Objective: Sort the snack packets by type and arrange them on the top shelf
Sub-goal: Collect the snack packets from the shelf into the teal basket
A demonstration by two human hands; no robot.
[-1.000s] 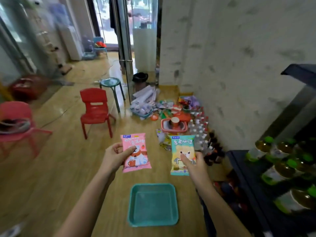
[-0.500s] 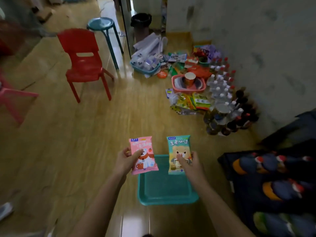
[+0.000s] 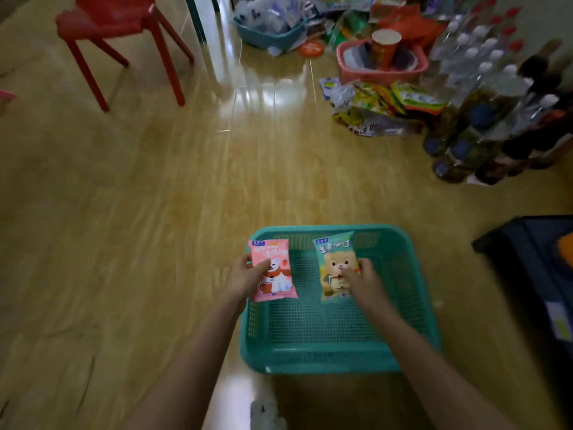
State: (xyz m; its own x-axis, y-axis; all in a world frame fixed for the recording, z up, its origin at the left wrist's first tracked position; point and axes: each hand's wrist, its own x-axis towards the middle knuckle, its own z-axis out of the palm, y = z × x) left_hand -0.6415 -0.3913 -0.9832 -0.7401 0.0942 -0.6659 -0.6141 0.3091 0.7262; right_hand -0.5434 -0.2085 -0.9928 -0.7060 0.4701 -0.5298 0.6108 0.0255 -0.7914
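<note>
Left hand (image 3: pixel 245 279): pinches the pink packet (image 3: pixel 276 283), long axis pointing away — over the left rim of the teal basket (image 3: pixel 310 330).
Green packet (image 3: pixel 333 262): parallel, above the basket's mesh floor.
Right hand (image 3: pixel 364 282): grips the green packet — probably the clearer drop, straight down.

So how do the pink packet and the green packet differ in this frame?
The pink packet shows a white bear; the green packet shows a brown one. The left hand holds the pink packet, the right hand the green packet. The pink packet is over the left rim of the teal basket, the green packet over its inside. Both face the camera upright, a thumb across each front.
</note>
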